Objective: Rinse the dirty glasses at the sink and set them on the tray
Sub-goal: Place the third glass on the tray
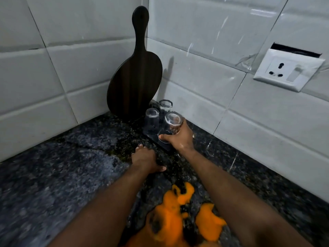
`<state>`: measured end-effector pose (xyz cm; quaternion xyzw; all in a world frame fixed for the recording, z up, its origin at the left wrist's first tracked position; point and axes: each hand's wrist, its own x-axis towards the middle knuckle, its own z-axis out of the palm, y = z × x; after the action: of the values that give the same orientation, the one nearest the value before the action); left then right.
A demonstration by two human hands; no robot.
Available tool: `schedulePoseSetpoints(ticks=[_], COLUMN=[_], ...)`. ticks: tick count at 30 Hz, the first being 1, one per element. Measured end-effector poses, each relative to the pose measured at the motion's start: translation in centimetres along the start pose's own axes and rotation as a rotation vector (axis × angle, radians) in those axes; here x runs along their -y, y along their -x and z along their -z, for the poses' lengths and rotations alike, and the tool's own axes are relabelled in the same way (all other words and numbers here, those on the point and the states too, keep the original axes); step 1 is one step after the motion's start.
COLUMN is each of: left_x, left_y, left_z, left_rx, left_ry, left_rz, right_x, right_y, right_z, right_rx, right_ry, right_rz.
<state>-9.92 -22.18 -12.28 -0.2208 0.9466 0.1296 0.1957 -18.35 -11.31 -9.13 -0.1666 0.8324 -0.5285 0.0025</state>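
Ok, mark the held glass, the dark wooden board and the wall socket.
held glass (173,120): head view, its upper end.
wooden board (135,82): head view, middle of the round part.
wall socket (283,72): head view, white faceplate.

I stood facing a corner where two walls of glossy white tile met, the left wall (53,72) duller and the right wall (204,77) streaked with pale reflections of light. A dark wooden paddle-shaped board (133,82) leaned upright into that corner, handle up, and threw a thin shadow (169,72) on the right-hand tiles. Below ran the tabletop (62,166), dark speckled stone with a wet sheen. A white socket plate (286,70) with a switch sat on the right wall, with a dark gap (295,49) above it. Blurred orange cloth (170,216) filled the lower edge.
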Motion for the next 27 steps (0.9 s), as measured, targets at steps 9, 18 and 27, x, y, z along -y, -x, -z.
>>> schedulePoseSetpoints(ticks=[9,18,27], left_x=[-0.6,-0.7,-0.5], left_y=[-0.4,-0.4,0.5], left_z=[0.3,0.3,0.0], left_rx=[0.052,0.053,0.042], left_ry=[-0.041,-0.038,0.052], left_rz=[0.022,0.024,0.058], right_x=[-0.4,-1.5,-0.9], right_y=[-1.3,-1.6,-1.4], right_z=[-1.5,-2.2,-1.8], right_rx=[0.022,0.038,0.143], right_ry=[0.043,0.108,0.202], right_rz=[0.048,0.053,-0.061])
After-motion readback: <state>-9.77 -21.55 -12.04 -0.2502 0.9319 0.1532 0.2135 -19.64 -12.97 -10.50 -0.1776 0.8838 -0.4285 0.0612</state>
